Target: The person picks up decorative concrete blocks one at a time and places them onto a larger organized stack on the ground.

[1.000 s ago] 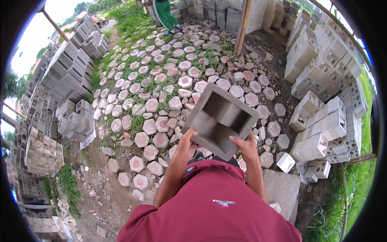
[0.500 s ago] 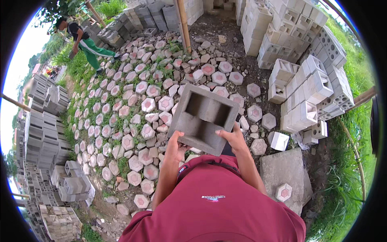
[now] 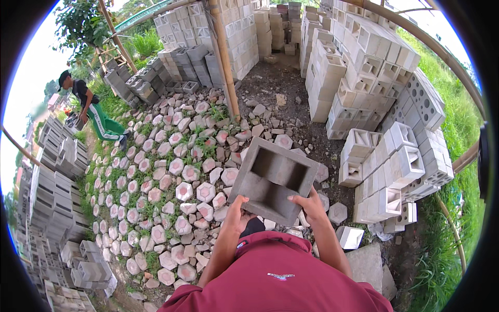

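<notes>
The left hand [image 3: 238,217] was partly open, clamped on the near left corner of a grey, square-cornered hollow concrete block [image 3: 274,179]; its thumb lay over the upper rim, while its other fingers curled beneath, mostly hidden. The right hand [image 3: 312,208] held the block's near right side, its thumb stretched inward onto the rim and well apart from the fingers, which went out of sight behind the block's outer wall. How tightly either hand pressed could not be told.

The block was held up in front of the person's maroon short-sleeved shirt [image 3: 275,270], turned askew, its hollows facing the person's head, with a web between the two far ones. Below and beyond it spread rough hexagonal paving stones with pinkish centres [image 3: 184,191], grass growing between many of them. Near the right forearm, a single whitish hollow block [image 3: 350,237] lay on the ground just beside a flat grey concrete slab [image 3: 364,262].

Farther right stood stacks of pale grey hollow blocks [image 3: 387,161]; ahead rose a tan bamboo post [image 3: 223,62]. At far left, a person in green trousers with a white stripe [image 3: 103,122] leaned forward near grey block stacks [image 3: 57,200].
</notes>
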Available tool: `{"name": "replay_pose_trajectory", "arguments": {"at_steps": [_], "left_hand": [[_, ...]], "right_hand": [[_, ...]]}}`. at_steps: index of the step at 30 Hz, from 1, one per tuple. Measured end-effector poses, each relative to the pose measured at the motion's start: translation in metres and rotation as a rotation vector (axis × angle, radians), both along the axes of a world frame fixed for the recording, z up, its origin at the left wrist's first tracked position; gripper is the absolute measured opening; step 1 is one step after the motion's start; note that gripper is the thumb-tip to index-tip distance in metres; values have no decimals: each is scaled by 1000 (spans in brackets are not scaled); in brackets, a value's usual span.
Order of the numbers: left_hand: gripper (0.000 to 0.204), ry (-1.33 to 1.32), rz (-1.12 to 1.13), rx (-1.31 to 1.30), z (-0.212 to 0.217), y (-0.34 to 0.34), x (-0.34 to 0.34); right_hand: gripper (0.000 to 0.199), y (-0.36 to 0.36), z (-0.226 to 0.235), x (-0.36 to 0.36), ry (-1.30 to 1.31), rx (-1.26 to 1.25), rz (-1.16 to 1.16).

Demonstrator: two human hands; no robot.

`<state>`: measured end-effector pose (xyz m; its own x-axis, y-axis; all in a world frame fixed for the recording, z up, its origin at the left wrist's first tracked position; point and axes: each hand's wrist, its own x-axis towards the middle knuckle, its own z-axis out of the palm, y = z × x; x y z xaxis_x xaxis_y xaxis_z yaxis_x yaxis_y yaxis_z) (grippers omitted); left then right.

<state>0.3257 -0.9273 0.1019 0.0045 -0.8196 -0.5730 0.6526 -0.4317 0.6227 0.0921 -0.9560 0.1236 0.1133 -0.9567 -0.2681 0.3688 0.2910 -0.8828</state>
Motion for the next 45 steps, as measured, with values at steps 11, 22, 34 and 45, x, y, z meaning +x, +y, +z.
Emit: {"name": "replay_pose_trajectory", "arguments": {"at_steps": [11, 22, 34, 45], "left_hand": [[40, 78, -59, 21, -21, -186, -19], [33, 102, -116, 41, -33, -443, -19], [34, 75, -97, 212, -31, -600, -14], [48, 88, 76, 492, -131, -737, -57]], "right_hand": [[73, -177, -14, -20, 64, 99, -75], [73, -420, -18, -23, 57, 81, -110], [68, -589, -30, -23, 124, 289, -71], [67, -767, -140, -55, 202, 469, 125]]}}
